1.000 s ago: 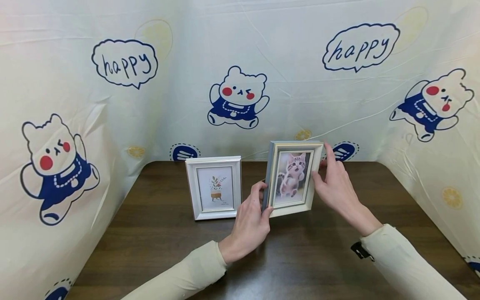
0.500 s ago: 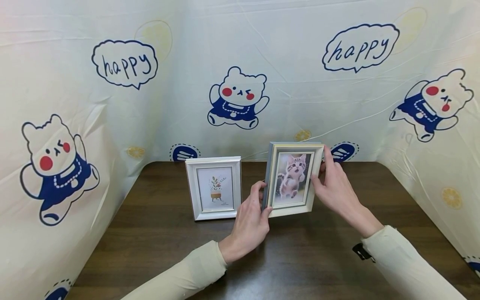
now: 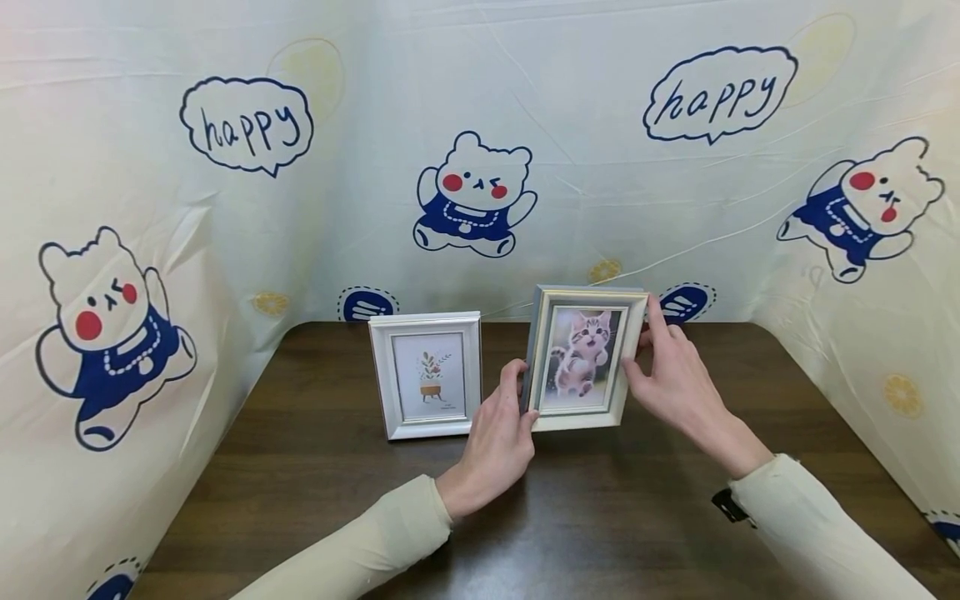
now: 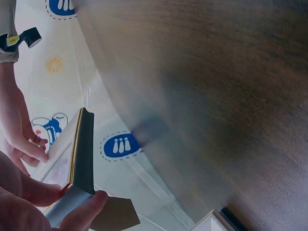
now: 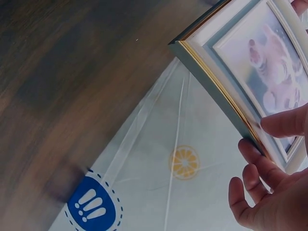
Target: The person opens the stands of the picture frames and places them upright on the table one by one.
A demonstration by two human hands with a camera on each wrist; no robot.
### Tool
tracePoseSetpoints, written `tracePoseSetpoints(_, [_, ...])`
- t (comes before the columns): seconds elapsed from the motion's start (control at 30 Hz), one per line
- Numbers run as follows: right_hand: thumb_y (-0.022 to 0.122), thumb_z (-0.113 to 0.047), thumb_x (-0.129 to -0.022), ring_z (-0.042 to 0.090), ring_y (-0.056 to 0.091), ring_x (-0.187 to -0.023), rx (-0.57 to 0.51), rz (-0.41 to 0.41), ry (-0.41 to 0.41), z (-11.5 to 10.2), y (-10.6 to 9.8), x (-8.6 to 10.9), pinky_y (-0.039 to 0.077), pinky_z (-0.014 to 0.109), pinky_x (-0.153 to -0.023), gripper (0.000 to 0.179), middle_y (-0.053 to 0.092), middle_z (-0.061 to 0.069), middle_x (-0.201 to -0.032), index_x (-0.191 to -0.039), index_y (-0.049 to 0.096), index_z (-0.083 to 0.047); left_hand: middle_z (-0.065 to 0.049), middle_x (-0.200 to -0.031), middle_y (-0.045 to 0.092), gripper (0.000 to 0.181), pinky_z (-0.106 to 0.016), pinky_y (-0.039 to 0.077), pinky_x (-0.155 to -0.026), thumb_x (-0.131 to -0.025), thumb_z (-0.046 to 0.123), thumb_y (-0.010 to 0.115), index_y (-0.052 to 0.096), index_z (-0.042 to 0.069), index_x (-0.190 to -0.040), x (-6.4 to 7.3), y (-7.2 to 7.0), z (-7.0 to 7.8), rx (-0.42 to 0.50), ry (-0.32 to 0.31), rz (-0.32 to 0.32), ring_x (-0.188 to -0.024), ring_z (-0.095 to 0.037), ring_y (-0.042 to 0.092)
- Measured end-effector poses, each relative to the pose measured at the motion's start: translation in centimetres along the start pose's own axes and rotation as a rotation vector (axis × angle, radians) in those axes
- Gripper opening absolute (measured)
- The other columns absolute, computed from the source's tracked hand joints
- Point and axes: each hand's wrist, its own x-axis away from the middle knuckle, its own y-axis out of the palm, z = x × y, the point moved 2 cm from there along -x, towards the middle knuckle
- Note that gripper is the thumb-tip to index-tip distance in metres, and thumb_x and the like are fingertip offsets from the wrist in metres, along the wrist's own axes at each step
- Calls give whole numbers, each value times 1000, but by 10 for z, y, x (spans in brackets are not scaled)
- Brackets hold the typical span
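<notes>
In the head view, a picture frame with a kitten photo [image 3: 581, 358] is held up between both hands, angled a little to the left. My left hand [image 3: 495, 442] pinches its lower left side. At the upper right side, my right hand [image 3: 678, 383] grips it with thumb in front; some fingers are hidden behind. From the left wrist view, a brown flap [image 4: 115, 211] sticks out behind the frame's dark side [image 4: 85, 149]. Left of it, a white picture frame with a potted-plant print [image 3: 429, 375] stands upright on the table, near the left hand.
The dark wooden table [image 3: 315, 500] ends at a printed cloth backdrop [image 3: 600, 100] with cartoon bears, which hangs at the back and both sides. A black strap [image 3: 731, 506] shows at the right cuff.
Both hands keep their hold on the kitten frame. It has shifted very slightly to the left, and its top edge sits a touch lower. The plant frame stays in place.
</notes>
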Motion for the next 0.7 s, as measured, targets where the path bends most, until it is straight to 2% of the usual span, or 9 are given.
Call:
tracePoseSetpoints(0.4, [74, -4, -86, 33, 52, -82, 47, 27, -22, 3, 1, 5, 40, 44, -70, 94, 73, 16, -96, -162, 20, 9, -14, -122, 66, 63, -40, 57, -77, -96, -8, 69, 35, 6, -147, -5, 4, -4, -45, -11, -35, -92, -25, 67])
tracePoseSetpoints(0.7, [77, -2, -85, 31, 52, -80, 64, 33, -31, 2, 3, 10, 40, 43, -67, 97, 72, 14, -95, -162, 21, 8, -16, -107, 67, 52, -40, 56, -69, -95, -7, 69, 39, 1, -137, -7, 9, -6, -121, -25, -35, -84, -27, 67])
